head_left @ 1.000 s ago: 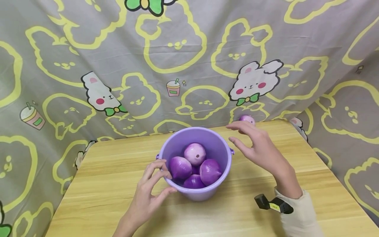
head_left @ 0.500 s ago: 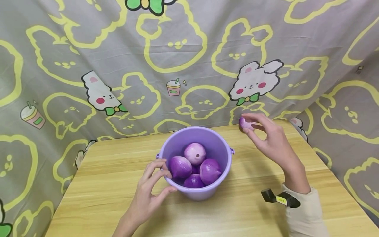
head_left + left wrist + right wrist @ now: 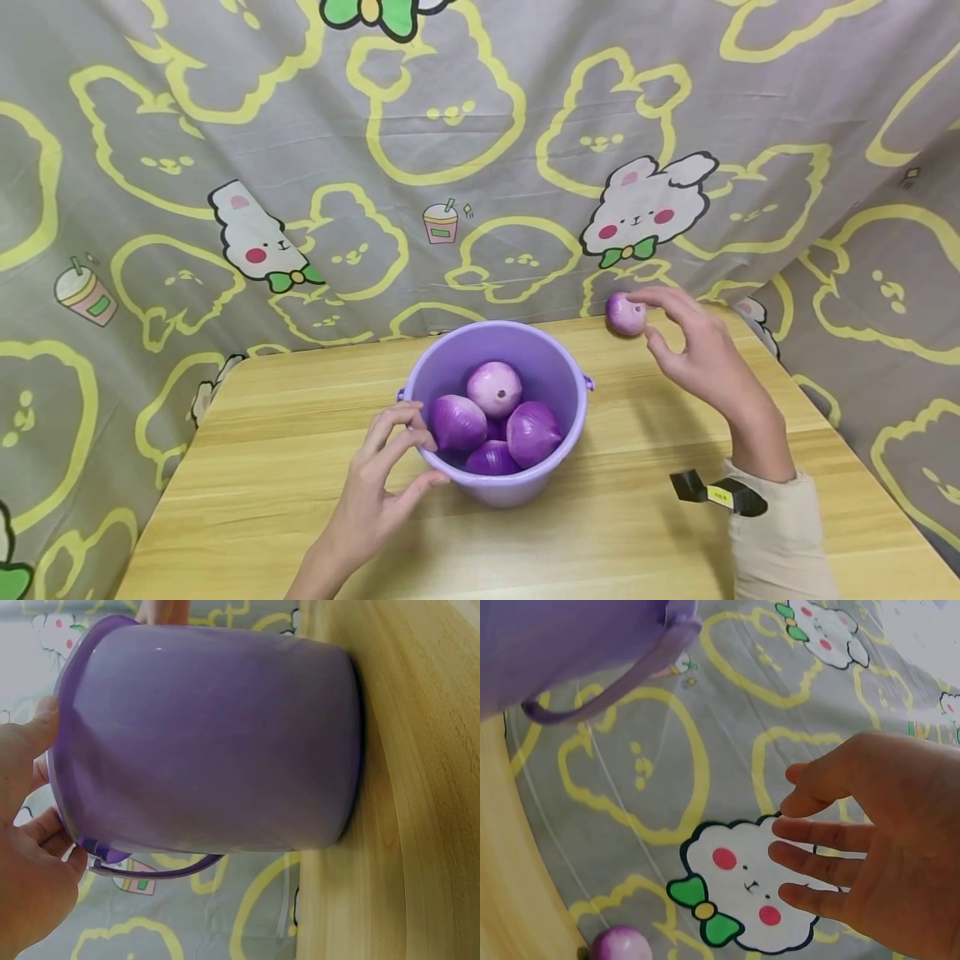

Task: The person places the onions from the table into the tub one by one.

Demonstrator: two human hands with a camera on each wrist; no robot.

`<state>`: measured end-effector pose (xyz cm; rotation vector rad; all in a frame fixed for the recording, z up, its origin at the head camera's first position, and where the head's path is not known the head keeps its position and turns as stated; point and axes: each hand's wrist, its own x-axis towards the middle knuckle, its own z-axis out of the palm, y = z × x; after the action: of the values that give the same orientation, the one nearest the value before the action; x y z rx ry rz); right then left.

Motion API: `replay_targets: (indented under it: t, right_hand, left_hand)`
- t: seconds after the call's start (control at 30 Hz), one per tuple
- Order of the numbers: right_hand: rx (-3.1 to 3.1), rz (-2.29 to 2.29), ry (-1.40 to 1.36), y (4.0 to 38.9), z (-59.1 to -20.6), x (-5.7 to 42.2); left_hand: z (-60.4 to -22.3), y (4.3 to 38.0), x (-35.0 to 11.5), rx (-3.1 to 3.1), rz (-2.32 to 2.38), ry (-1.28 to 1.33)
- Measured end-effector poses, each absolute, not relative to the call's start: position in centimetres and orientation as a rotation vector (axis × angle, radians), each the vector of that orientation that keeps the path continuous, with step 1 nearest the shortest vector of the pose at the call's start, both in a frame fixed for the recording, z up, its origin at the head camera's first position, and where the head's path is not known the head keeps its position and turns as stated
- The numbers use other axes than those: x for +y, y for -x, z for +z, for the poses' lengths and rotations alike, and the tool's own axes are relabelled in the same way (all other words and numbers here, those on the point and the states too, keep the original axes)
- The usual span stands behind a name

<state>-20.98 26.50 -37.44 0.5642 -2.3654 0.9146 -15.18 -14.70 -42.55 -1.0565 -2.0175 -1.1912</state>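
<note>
A purple bucket [image 3: 498, 492] stands upright on the table, several purple onions [image 3: 534, 433] inside it. My left hand [image 3: 375, 479] holds its rim at the near left, fingers bent over the edge and thumb against the near side. In the left wrist view, the left thumb and fingertips [image 3: 46, 720] meet the rim beside the handle. A single onion [image 3: 625, 315] rests at the back of the table, right of the bucket. Close beside it in the head view is my right hand [image 3: 697, 350], fingers loosely bent around nothing. The right wrist view has this onion [image 3: 622, 945] well below the hand.
A grey curtain [image 3: 480, 150] with cartoon prints hangs right behind the wooden table [image 3: 292, 467] and along its sides. The bucket's handle [image 3: 622, 686] hangs down its outer side. A black strapped device [image 3: 720, 496] sits on the right wrist.
My right hand has moved right, away from the bucket, passing in front of the lone onion to stand at its right. The left hand and the bucket stay put.
</note>
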Motion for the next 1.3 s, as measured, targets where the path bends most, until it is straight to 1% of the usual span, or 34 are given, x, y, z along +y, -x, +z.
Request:
replay_targets:
  t: [0.6, 1.3]
  right_hand:
    - [-2.538, 0.911, -0.508, 21.5, -38.9, 28.4]
    - [-2.513, 0.924, -0.43, 23.9, -41.7, 29.4]
  left_hand:
    - [-42.6, 15.3, -14.7, -2.015, -1.188, 1.055]
    - [-42.6, 15.2, -14.6, -1.996, -1.191, 1.063]
